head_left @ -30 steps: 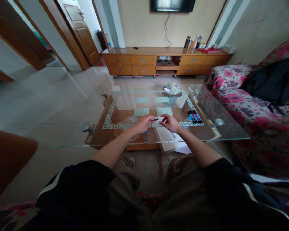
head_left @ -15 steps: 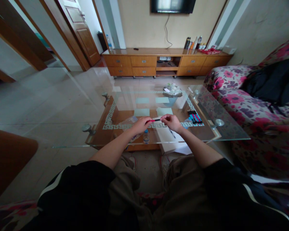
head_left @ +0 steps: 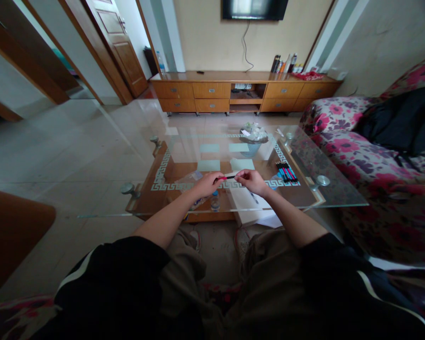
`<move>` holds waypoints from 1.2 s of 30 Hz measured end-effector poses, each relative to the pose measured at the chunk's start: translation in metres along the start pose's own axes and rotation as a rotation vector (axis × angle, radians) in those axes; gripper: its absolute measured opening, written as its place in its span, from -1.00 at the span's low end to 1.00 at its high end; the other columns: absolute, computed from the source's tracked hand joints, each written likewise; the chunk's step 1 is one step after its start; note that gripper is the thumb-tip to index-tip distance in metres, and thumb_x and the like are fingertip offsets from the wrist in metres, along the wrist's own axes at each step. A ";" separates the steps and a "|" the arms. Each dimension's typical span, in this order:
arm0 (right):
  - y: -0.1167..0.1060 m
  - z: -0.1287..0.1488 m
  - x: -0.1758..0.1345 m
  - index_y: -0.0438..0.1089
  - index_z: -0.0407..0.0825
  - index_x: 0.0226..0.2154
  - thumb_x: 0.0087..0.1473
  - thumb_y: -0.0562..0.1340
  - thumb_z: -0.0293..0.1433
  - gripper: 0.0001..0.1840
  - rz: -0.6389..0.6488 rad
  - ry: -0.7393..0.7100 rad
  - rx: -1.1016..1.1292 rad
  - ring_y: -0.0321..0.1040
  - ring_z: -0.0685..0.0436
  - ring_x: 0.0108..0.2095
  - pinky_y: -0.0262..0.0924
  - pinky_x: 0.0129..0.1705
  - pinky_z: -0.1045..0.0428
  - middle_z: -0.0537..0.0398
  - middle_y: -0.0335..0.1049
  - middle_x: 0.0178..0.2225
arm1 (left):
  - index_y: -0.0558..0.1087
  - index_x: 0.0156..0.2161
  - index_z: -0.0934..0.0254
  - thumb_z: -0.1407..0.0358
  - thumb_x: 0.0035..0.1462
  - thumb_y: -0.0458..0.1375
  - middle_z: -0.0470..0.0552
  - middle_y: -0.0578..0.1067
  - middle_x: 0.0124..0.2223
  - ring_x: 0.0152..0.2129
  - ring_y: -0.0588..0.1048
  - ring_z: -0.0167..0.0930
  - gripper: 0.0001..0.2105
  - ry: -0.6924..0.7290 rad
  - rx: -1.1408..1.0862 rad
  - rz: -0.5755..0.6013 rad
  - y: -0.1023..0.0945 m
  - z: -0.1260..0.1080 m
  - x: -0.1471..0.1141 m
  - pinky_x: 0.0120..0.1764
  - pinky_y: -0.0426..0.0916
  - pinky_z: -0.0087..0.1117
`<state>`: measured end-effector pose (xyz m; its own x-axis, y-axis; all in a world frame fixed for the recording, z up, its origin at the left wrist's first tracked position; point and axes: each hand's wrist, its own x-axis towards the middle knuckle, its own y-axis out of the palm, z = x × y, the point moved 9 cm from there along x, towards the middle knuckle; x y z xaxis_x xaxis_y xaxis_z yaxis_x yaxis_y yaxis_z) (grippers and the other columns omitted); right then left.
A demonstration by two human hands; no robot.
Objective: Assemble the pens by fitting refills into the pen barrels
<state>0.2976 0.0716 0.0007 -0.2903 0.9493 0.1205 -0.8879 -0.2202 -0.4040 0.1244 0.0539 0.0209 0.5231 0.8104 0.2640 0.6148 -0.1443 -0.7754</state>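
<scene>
A slim red-and-black pen [head_left: 230,177] is held level above the glass table, stretched between both hands. My left hand [head_left: 208,185] is closed around its red end. With thumb and fingers pinched, my right hand [head_left: 252,182] grips the black end. The fingers hide both tips. To the right of my right hand, several blue, red and black pens [head_left: 286,173] lie side by side in a group on the table.
The glass table [head_left: 184,153] has a patterned border and metal supports. Through the glass I see a small bottle [head_left: 215,202] and a white box [head_left: 246,213]. A full wastebasket [head_left: 250,148] stands beyond. A flowered sofa [head_left: 343,141] is at right, with a black bag [head_left: 400,120] on it.
My right hand has shifted very slightly left and down along with the pen's black end. My left hand stays nearly still, and the grouped pens have not moved.
</scene>
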 end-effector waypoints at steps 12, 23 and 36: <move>0.013 0.000 -0.003 0.43 -0.08 -0.58 0.17 0.10 0.06 -0.39 0.136 0.082 -0.039 0.31 0.00 -0.56 0.23 -0.43 0.08 0.05 0.45 -0.56 | 0.45 0.00 0.22 0.29 0.20 0.12 0.02 0.56 -0.11 -0.21 0.51 -0.37 -0.73 0.010 -0.031 0.008 -0.002 -0.010 -0.002 -0.14 0.37 -0.39; 0.030 0.000 -0.009 0.52 -0.12 -0.46 0.01 0.23 0.17 -0.35 0.263 0.171 0.153 0.31 0.01 -0.57 0.24 -0.50 0.08 -0.02 0.52 -0.49 | 0.50 -0.12 0.22 0.26 0.27 0.07 0.01 0.55 -0.18 -0.23 0.48 -0.37 -0.81 0.055 -0.012 0.025 -0.001 -0.013 -0.002 -0.12 0.34 -0.38; 0.021 -0.005 -0.002 0.54 -0.07 -0.45 0.01 0.25 0.13 -0.42 0.190 0.046 0.053 0.36 -0.05 -0.51 0.28 -0.40 0.04 0.03 0.51 -0.51 | 0.55 -0.07 0.22 0.17 0.33 0.01 0.03 0.59 -0.13 -0.19 0.52 -0.34 -0.70 0.069 -0.048 0.064 0.001 -0.013 0.001 -0.11 0.34 -0.39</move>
<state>0.2812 0.0660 -0.0130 -0.4391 0.8984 0.0043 -0.8364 -0.4070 -0.3670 0.1332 0.0475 0.0274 0.6003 0.7579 0.2552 0.6059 -0.2227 -0.7637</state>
